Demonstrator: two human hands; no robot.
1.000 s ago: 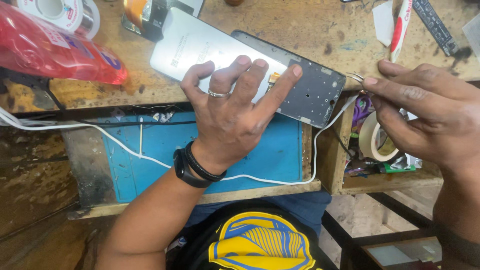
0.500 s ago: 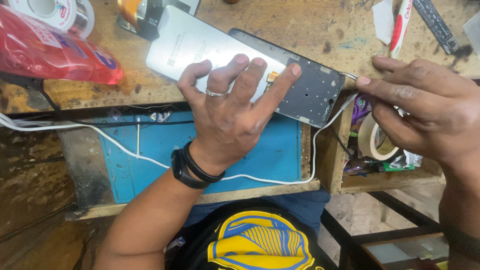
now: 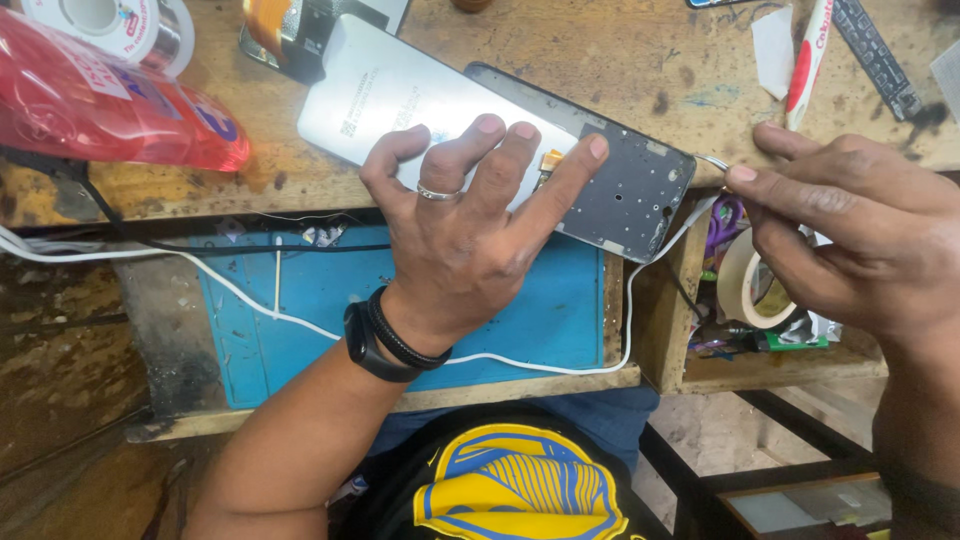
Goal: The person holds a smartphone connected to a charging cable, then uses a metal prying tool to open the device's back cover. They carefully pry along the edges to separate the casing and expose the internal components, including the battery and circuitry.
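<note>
An opened phone lies on the wooden bench: a dark inner frame (image 3: 620, 185) and a silver-white back cover (image 3: 400, 95) side by side. My left hand (image 3: 470, 220) presses flat on the phone with fingers spread, a ring on one finger and black bands at the wrist. A small orange flex part (image 3: 551, 160) shows between two fingers. My right hand (image 3: 850, 225) pinches a thin metal tool (image 3: 712, 161) whose tip sits at the frame's right corner.
A red plastic bottle (image 3: 110, 105) and a roll of tape (image 3: 100, 20) lie at the left. A white cable (image 3: 520, 362) runs over a blue mat (image 3: 400, 310). A masking tape roll (image 3: 745, 280) sits on the lower shelf. A red-white tube (image 3: 808, 60) lies at the back right.
My left hand stays pressed on the phone. My right hand has shifted slightly left, bringing the tool tip closer to the frame's corner.
</note>
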